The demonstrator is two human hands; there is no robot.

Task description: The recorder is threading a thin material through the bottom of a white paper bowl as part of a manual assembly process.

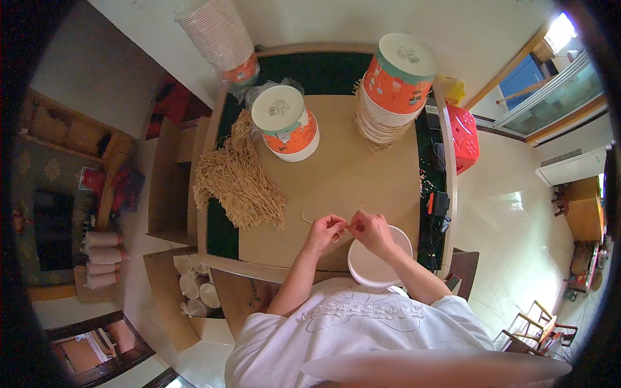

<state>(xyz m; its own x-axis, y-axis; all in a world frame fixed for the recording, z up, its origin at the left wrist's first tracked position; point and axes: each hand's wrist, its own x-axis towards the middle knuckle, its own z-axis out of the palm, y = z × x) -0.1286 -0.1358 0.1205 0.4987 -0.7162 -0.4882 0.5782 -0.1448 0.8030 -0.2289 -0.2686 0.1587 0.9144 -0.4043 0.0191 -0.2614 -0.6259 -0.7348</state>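
Hands meet at the table's near edge: the left hand [325,231] and the right hand [371,230] pinch between their fingertips a thin tan string [309,220], whose free end curls away toward nine o'clock. Both hands are closed in a fingertip grip on it. Just under the right hand, at about five o'clock of it, stands a white bowl [378,262], touching the table's edge.

At ten o'clock of the hands lies a loose heap of tan strings [239,178]. At twelve o'clock stands an upturned orange-and-white paper bowl stack [286,124] with a round white base bearing a small greenish mark. At one o'clock rises a taller stack of the same orange bowls [393,87], tilted. Beyond the table's far left corner leans a long column of white cups [220,35].

The brown cardboard sheet [349,171] covers a dark green table [220,236]. A red plastic stool [464,139] stands at two o'clock on a pale tiled floor [511,220].
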